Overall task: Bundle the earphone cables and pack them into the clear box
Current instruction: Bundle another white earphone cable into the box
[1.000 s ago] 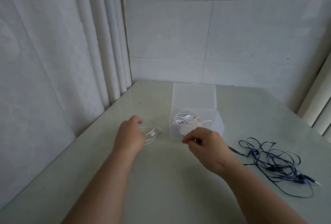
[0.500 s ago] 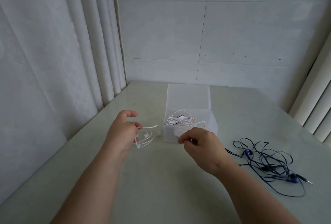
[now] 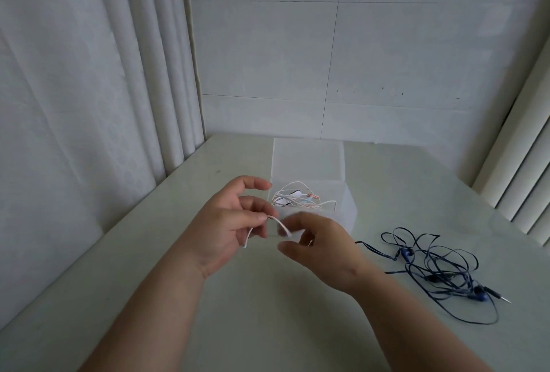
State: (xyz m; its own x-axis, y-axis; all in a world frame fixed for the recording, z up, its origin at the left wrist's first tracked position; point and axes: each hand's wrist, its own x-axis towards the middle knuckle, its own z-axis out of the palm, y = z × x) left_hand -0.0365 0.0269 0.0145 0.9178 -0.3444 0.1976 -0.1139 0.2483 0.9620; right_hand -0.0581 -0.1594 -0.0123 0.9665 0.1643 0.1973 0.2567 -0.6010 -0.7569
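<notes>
A short loop of white earphone cable (image 3: 277,222) arches between my two hands just in front of the clear box (image 3: 348,208). My left hand (image 3: 229,222) pinches one end of the loop with thumb and fingers, palm turned up. My right hand (image 3: 315,240) holds the other end; its fingertips are blurred. The box has its lid (image 3: 308,160) folded back and holds a tangle of white and pinkish earphone cables (image 3: 297,197). A loose blue earphone cable (image 3: 431,270) lies spread on the table to the right.
The pale table (image 3: 268,312) runs to a tiled wall behind. White curtains (image 3: 89,88) hang along the left edge, and more curtain folds (image 3: 520,178) stand at the right.
My left hand has turned palm up and moved right. Both hands have come together in front of the box, and the white cable now spans between them as a small arch.
</notes>
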